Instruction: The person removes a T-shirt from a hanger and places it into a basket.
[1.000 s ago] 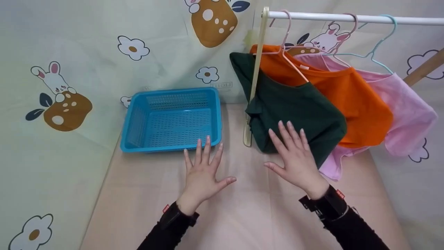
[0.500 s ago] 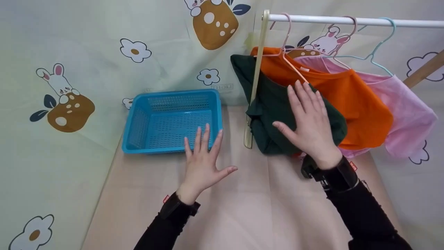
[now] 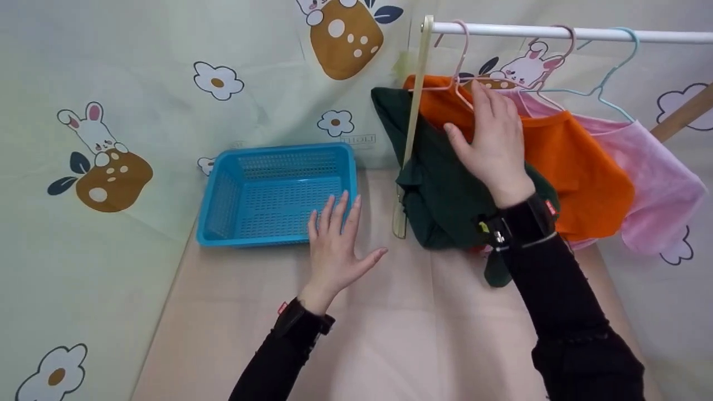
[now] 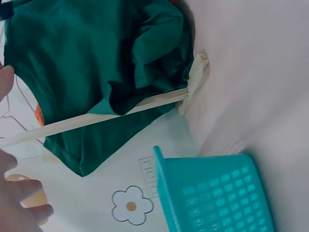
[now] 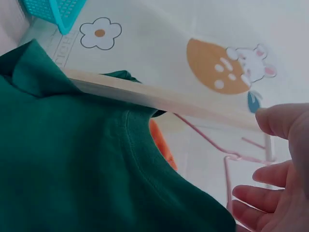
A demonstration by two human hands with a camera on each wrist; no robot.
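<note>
My right hand [image 3: 497, 147] reaches up beside the pink hanger [image 5: 227, 157], fingers extended and thumb spread apart from them. From that hanger hangs a dark green shirt [image 3: 445, 189], its neckline showing in the right wrist view. Behind it an orange shirt [image 3: 585, 172] and a pink shirt [image 3: 663, 178] hang on the same white rail [image 3: 512, 30]. My left hand [image 3: 337, 250], fingers spread and holding nothing, is over the near right corner of a blue plastic basket [image 3: 209, 209] in the head view.
A pale wooden rack post [image 3: 415, 111] stands between the basket and the clothes. Another wooden bar [image 3: 685, 114] slants at the far right. Patterned cloth [image 3: 128, 267] covers the walls behind and beside the pinkish tabletop [image 3: 379, 356].
My right hand has moved up and away from me, from low over the green shirt to its hanger. My left hand has shifted slightly right and forward.
</note>
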